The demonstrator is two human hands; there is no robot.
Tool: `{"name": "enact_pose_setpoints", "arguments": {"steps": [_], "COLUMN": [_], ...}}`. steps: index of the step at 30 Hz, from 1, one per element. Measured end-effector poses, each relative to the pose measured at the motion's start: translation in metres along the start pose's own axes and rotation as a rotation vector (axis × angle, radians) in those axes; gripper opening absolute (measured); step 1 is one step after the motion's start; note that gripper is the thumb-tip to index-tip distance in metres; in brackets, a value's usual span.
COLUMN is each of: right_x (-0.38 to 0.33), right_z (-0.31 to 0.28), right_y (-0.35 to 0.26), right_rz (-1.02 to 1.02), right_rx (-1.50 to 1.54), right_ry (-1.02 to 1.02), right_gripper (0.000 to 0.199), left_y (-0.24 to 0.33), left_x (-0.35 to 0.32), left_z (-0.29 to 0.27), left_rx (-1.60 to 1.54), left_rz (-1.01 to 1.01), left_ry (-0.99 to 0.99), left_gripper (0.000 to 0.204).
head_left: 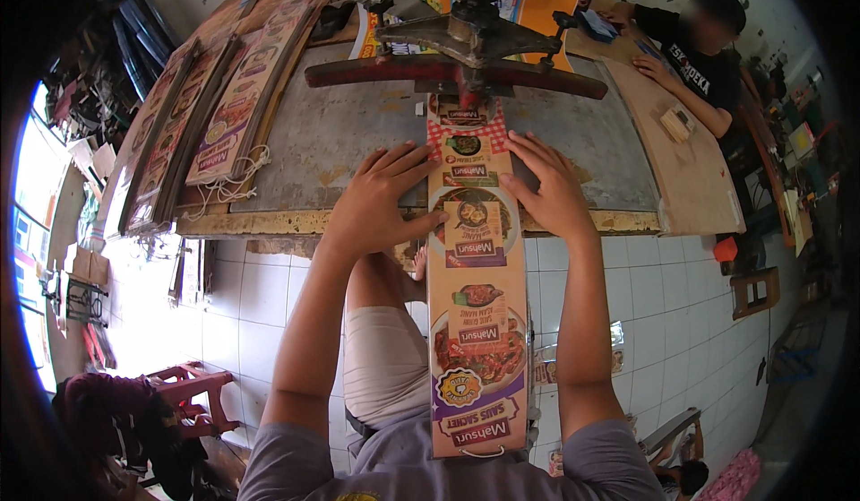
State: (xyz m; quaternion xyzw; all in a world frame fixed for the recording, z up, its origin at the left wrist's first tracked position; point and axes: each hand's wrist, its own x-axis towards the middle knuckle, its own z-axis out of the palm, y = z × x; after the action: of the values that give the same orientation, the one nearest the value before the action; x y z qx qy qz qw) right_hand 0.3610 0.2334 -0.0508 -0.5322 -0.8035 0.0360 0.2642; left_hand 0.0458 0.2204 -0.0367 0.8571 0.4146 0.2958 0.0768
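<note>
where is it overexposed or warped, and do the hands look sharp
Head view: the floor washes out to white at left, near a glaring opening that bows along the picture's dark rim; also head view: the left hand, right hand and long printed strip look fairly sharp.

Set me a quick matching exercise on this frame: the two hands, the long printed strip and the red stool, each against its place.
1. Left hand
2. Right hand
3. Long printed strip
4. Red stool

A. Extending past the front edge of the table
B. Toward the picture's lower left
C. At the strip's right edge
D. At the strip's left edge

Pairs: 1-D, 2-C, 3-A, 4-B
</note>
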Motion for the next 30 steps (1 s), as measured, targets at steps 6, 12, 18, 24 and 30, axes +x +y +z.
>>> {"name": "enact_pose_setpoints", "arguments": {"steps": [6,12,18,24,30], "right_x": [0.0,0.001,0.005,0.011,0.005], "right_z": [0.0,-0.003,-0.021,-0.089,-0.14], "right_y": [0.0,-0.003,0.02,0.19,0.308], "right_rz": [-0.012,-0.001,0.016,0.376,0.505], "right_rx": [0.011,0.021,0.17,-0.288,-0.769], "right_ry": [0.014,0.003,-0.01,0.267,0.286], "right_gripper": [0.062,0.06,0.05,0.042,0.054], "left_y": [0.0,0.0,-0.004,-0.003,-0.002], "left_x": [-0.001,0.0,0.0,0.0,0.003], "left_z": [-0.001,-0.001,0.0,-0.002,-0.002], "left_rx": [0.004,-0.022,-0.02,-0.024,-0.034], "left_rz": [0.009,-0.004,0.014,0.01,0.021], "left_ry": [0.014,0.002,0.008,0.014,0.013], "left_gripper": [0.073,0.073,0.072,0.072,0.071]}}
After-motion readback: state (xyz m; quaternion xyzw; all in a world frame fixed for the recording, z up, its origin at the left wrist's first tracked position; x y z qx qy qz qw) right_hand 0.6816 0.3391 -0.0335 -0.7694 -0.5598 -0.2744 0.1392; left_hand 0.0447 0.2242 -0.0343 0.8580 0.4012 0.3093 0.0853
